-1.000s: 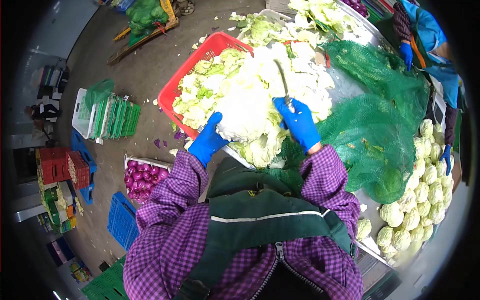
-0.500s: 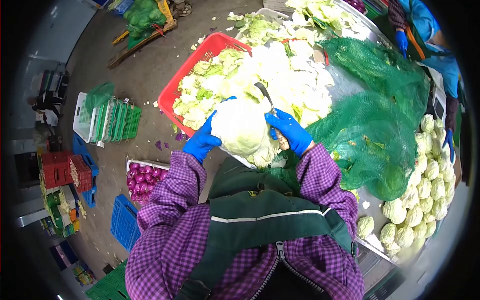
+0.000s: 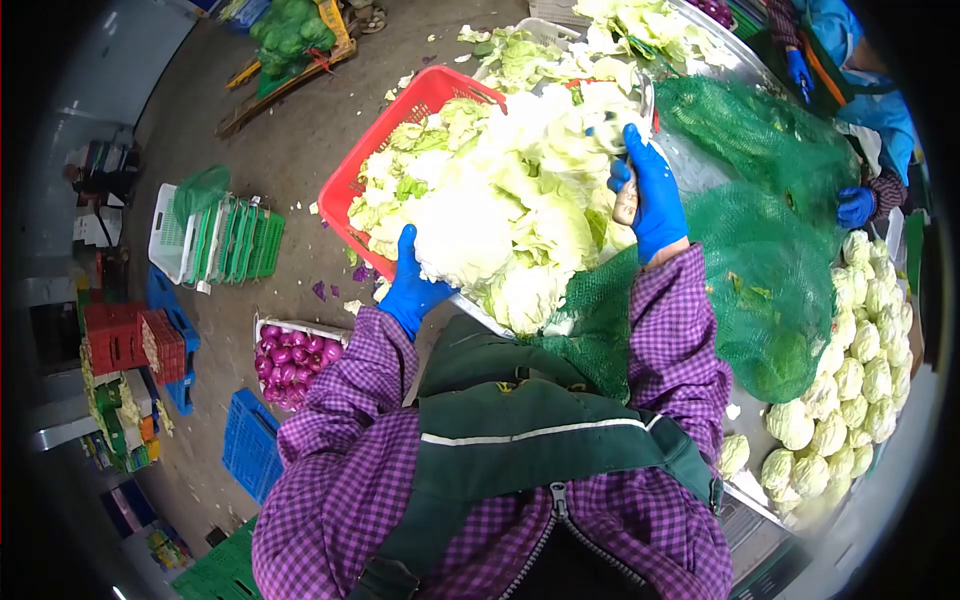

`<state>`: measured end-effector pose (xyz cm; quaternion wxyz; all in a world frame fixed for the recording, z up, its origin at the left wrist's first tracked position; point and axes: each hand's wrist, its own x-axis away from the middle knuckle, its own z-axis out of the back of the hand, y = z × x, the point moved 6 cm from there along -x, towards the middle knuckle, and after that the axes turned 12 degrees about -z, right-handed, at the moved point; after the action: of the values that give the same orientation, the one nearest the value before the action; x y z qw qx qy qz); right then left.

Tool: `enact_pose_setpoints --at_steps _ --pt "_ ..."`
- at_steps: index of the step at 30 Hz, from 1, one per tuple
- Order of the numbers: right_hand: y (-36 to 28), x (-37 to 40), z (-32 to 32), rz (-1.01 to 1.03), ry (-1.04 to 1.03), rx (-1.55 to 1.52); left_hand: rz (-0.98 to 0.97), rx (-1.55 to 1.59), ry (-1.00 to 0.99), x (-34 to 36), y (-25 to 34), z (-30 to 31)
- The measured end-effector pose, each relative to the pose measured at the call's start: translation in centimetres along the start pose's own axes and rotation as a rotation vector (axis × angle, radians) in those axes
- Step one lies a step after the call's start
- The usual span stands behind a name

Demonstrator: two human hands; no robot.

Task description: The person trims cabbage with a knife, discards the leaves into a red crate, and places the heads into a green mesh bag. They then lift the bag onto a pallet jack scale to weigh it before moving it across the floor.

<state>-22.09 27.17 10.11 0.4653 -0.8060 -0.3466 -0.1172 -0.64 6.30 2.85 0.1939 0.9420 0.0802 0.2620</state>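
Both hands wear blue gloves. My left hand [image 3: 413,287] supports the near left side of a pale cabbage [image 3: 462,235], its outline washed out by glare. My right hand [image 3: 652,200], raised to the right of the cabbage, is wrapped round the light handle of a knife [image 3: 626,200]; its curved blade points away toward the top. Loose cabbage leaves [image 3: 550,215] lie between the hands. A red basket [image 3: 345,180] full of leaves stands beyond my left hand. Green netting [image 3: 720,240] spreads to the right of my right hand.
Several trimmed cabbages [image 3: 828,435] are piled at the right. A co-worker's gloved hand [image 3: 856,207] rests near the netting, another near the top right. On the floor at left are a crate of purple onions [image 3: 290,365], stacked green crates [image 3: 235,240] and a blue crate [image 3: 250,445].
My right hand has moved away from the cabbage, up and to the right, with the knife. My left hand and the cabbage have shifted slightly. A co-worker's hand has moved up beside the netting.
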Motion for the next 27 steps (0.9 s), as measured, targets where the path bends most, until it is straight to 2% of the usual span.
enact_pose_setpoints --at_steps 1,3,4,6,9,10,11,12,13,15,17,18,23,25,27 --pt "0.6 0.4 -0.4 -0.002 -0.006 0.004 -0.007 0.004 0.001 0.1 0.0 -0.2" --pt "1.0 1.7 -1.2 0.192 0.124 0.575 0.071 0.161 -0.317 0.5 -0.5 -2.5" --pt "2.2 1.8 -1.5 0.176 0.025 0.551 0.067 0.164 -0.315 0.5 -0.7 -2.8" --pt "4.8 2.1 -2.4 0.029 -0.108 0.550 -0.385 -0.824 -0.677 1.0 0.0 -4.5" --pt "8.8 3.5 -3.8 -0.245 -0.376 0.430 -0.369 -0.677 -0.675 -0.6 -0.6 -2.1" --pt "10.1 3.7 -4.1 -0.245 -0.343 0.307 -0.370 -0.676 -0.676 -0.6 0.2 -2.1" --pt "10.6 3.7 -3.9 -0.242 -0.345 0.309 -0.124 -0.366 -0.454 -0.5 0.9 -3.0" --pt "10.8 3.6 -3.3 -0.216 -0.244 0.361 0.117 -0.055 -0.225 -0.2 0.6 -3.1" --pt "11.0 3.3 -2.7 -0.183 -0.146 0.410 0.115 -0.059 -0.230 -0.6 0.4 -2.7" --pt "12.5 3.7 -2.7 -0.191 -0.112 0.327 0.028 -0.230 -0.111 -1.6 -0.2 0.1" --pt "11.2 3.9 -3.0 -0.051 -0.001 0.474 0.032 -0.200 -0.118 -2.4 -0.7 0.8" --pt "10.7 3.8 -2.8 0.135 0.023 0.434 -0.001 -0.182 -0.140 -2.2 -1.0 1.0" --pt "7.1 5.0 -0.6 0.105 0.176 0.428 -0.139 0.003 -0.179 -2.4 0.0 0.9" --pt "7.4 4.9 -0.6 0.062 0.072 0.430 -0.196 -0.012 -0.196 -2.5 0.9 0.3" --pt "8.3 6.0 -2.7 -0.103 0.006 0.499 -0.237 -0.058 -0.287 -2.3 1.7 -0.3"
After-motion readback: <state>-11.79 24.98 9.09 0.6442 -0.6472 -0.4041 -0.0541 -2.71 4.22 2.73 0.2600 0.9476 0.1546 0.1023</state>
